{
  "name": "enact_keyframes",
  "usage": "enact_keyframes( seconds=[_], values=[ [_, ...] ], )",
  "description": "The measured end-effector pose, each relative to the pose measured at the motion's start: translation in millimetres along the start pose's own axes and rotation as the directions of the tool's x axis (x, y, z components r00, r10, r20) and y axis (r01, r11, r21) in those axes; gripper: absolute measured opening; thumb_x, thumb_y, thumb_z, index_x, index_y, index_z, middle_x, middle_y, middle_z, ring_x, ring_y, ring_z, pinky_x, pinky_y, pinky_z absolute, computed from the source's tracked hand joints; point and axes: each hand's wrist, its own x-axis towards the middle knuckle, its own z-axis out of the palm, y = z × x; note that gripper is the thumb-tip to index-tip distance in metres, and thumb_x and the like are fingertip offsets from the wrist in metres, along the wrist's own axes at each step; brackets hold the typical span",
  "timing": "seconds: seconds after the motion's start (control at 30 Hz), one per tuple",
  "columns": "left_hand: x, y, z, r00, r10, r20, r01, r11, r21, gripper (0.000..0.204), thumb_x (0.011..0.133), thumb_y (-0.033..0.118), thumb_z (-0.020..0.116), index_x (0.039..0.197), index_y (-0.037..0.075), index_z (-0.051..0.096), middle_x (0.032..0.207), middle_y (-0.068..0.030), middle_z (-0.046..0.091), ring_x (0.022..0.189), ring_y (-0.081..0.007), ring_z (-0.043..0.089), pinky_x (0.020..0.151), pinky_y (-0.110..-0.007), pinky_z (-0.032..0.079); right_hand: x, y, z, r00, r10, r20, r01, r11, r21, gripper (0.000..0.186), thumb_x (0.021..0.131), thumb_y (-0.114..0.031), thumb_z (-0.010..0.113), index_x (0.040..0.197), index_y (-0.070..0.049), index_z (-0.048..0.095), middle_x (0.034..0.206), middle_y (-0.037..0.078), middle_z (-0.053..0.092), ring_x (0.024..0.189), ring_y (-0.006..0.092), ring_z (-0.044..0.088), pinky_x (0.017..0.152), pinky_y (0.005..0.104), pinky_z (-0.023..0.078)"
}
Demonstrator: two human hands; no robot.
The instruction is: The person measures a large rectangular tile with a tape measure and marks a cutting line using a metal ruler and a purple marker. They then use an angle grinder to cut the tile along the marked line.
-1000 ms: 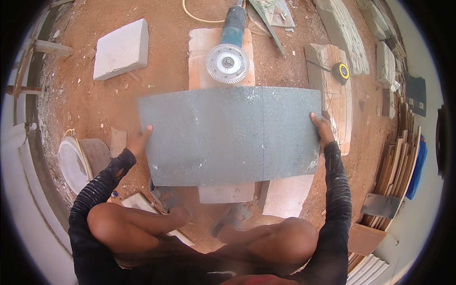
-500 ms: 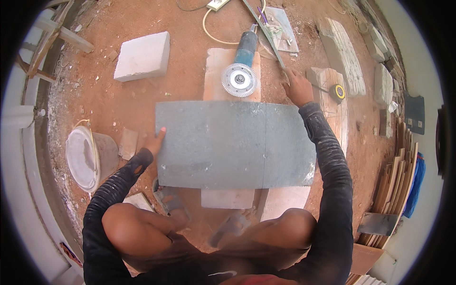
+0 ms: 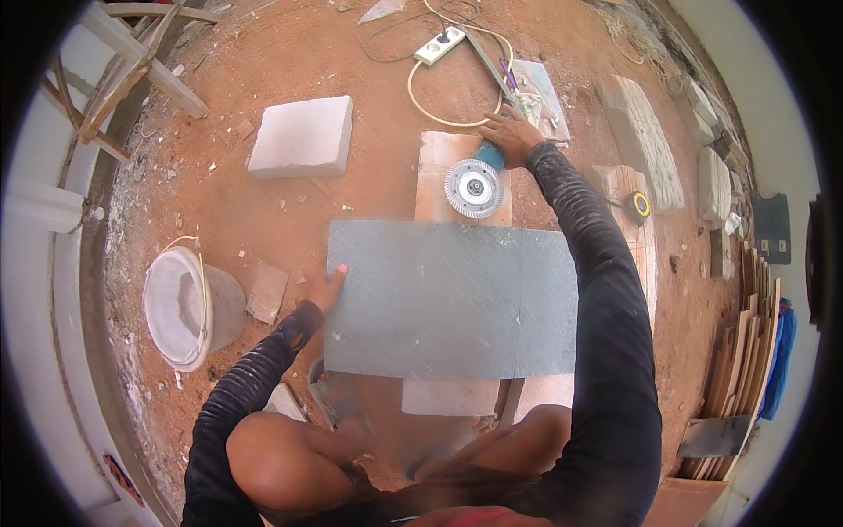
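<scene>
Half a second ago the right hand point(image 3: 509, 133) hovered near the far right corner of the tile point(image 3: 452, 299); now it has reached further out and lies on the grinder point(image 3: 479, 180), fingers curled over the blue body, though how tightly they close cannot be told. The view has also tipped forward, bringing the power strip point(image 3: 438, 46) and cable point(image 3: 439, 110) into sight. The left hand point(image 3: 329, 285) stays at the tile's left edge, thumb on top, fingers flat against it, not closed around anything.

The grey tile lies flat and level across pale slabs point(image 3: 448, 162), its long sides running left to right, just in front of the knees. The grinder's disc sits just beyond the tile's far edge, close but apart from it.

Left of the tile is open red dirt up to the bucket point(image 3: 180, 307) and the block point(image 3: 301, 136). To the right, a tape measure point(image 3: 638, 205) lies on a board near the tile's right edge, with stacked boards point(image 3: 746, 351) well beyond.
</scene>
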Motion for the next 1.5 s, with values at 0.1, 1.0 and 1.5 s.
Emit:
enact_keyframes(
  seconds=[0.1,1.0,1.5],
  values=[
    [-7.3,11.3,8.1,0.995,0.09,-0.031,-0.092,0.992,-0.084,0.073,0.093,0.057,0.051,0.128,-0.007,0.052,0.12,-0.0287,0.06,0.112,-0.037,0.059,0.094,-0.041,0.044,-23.1,2.3,4.7,1.0,0.003,-0.011,-0.002,0.992,0.125,0.079,0.053,-0.023,0.085,0.124,-0.016,0.049,0.121,0.007,0.057,0.123,0.0263,0.05,0.113,0.048,0.03],
    [-41.3,167.7,-44.4,0.566,0.684,-0.46,-0.769,0.64,0.006,0.106,0.075,0.039,0.079,0.148,-0.001,0.013,0.145,-0.029,0.025,0.134,-0.0427,0.027,0.112,-0.05,0.023,-28.9,-209.9,-285.5,0.689,0.595,-0.415,0.256,0.336,0.906,0.051,0.068,-0.039,0.075,0.098,0.0,0.065,0.081,0.012,0.064,0.074,0.0198,0.062,0.069,0.0302,0.049],
    [49.1,227.6,-115.8,0.214,0.972,-0.102,-0.956,0.229,0.185,0.023,0.087,0.031,0.067,0.096,0.011,0.074,0.072,-0.0169,0.063,0.067,-0.0332,0.063,0.06,-0.043,0.047,-261.3,-145.4,-356.9,0.408,0.848,-0.339,0.745,-0.095,0.661,0.051,0.096,-0.041,0.052,0.121,0.003,0.05,0.096,0.016,0.061,0.082,0.0244,0.064,0.071,0.0329,0.058]
  ],
)
